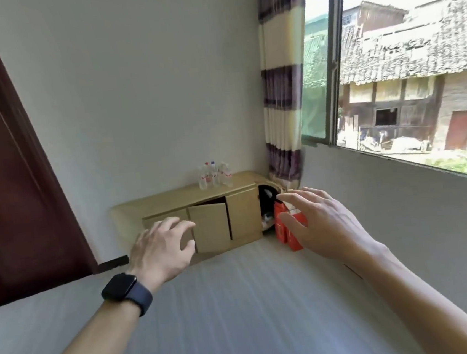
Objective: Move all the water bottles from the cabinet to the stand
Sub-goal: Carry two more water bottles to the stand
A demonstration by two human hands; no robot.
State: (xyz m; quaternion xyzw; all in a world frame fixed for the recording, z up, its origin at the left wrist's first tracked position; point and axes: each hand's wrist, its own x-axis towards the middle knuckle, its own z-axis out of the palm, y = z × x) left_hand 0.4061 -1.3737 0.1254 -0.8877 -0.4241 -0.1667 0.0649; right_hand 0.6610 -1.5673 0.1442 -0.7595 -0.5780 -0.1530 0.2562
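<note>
A small cluster of clear water bottles [215, 175] is standing upright on top of the low wooden cabinet [171, 201] against the far wall. No separate stand is showing, so the move is probably just beginning, unless that top is serving as the stand. The middle door [210, 227] is hanging ajar, its dark inside hiding any bottles left, and the person is reaching forward with the left hand [162, 247] and right hand [318, 225], fingers spread and relaxed, holding nothing, near red boxes [285, 233] at the cabinet's right end.
</note>
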